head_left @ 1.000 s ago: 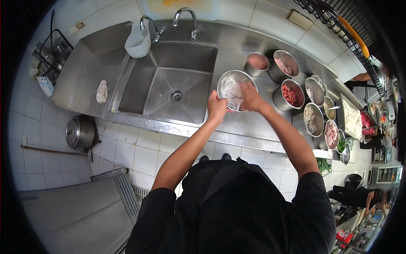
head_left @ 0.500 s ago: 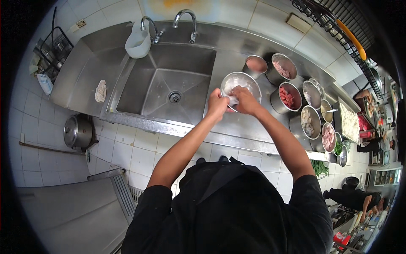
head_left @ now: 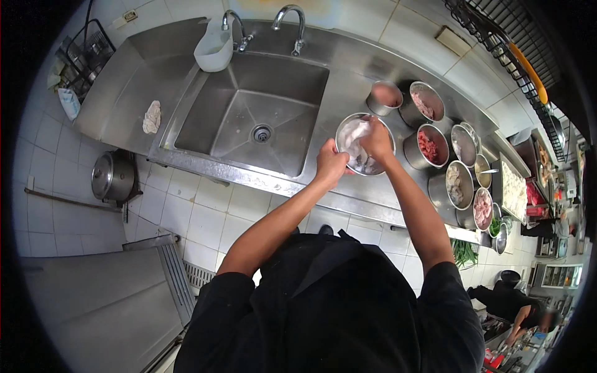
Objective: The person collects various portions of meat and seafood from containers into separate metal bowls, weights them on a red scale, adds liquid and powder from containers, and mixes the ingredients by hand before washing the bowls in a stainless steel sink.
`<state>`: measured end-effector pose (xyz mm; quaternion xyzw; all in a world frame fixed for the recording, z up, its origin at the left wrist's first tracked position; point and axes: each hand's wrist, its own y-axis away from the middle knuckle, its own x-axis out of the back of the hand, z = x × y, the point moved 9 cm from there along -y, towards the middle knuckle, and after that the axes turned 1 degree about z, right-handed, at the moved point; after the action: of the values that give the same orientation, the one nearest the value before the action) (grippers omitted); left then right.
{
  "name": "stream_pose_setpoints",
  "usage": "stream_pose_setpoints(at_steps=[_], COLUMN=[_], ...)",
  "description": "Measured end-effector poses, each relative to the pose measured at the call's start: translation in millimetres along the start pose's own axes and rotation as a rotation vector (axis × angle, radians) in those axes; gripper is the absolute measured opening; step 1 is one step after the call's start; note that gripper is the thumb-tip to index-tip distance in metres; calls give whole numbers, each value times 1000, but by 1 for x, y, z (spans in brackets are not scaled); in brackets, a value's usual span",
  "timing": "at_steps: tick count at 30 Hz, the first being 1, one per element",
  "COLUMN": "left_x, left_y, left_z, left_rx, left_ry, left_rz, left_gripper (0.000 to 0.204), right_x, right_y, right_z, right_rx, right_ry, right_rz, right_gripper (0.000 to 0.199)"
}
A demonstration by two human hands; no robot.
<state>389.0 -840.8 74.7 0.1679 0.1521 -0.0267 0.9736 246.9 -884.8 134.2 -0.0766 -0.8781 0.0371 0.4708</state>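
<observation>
Your left grip (head_left: 333, 163) is at the near-left rim of the bowl (head_left: 344, 128), your right grip (head_left: 377, 140) inside it. Left of your left grip lies the sink (head_left: 249, 121), with taps (head_left: 301, 30) behind it and a cloth (head_left: 152, 118) farther left. Right of your right grip, several pots (head_left: 411, 153) stand on the desk (head_left: 341, 90).

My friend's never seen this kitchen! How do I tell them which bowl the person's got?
Start at the big steel sink, then look right, over the metal counter. There the left hand grips a round, shiny bowl, and the right hand reaches inside. Unlike the pot of red meat to its right, this bowl has whitish stuff inside and hands on it.
</observation>
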Motion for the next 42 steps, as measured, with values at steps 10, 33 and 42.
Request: stream_pose_setpoints(at_steps=[10, 33, 42], left_x=[9, 30, 29], left_y=[-8, -6, 2], left_z=[4, 21, 66], left_rx=[1, -38, -152], left_ry=[-28, -51, 28], left_rz=[-21, 19, 7], left_gripper=[20, 21, 23], right_x=[-27, -38, 1], right_y=[15, -2, 19], right_z=[-8, -30, -77], right_rx=[356, 83, 229], right_ry=[536, 264, 440], right_rz=[-285, -130, 45], right_gripper=[44, 42, 42])
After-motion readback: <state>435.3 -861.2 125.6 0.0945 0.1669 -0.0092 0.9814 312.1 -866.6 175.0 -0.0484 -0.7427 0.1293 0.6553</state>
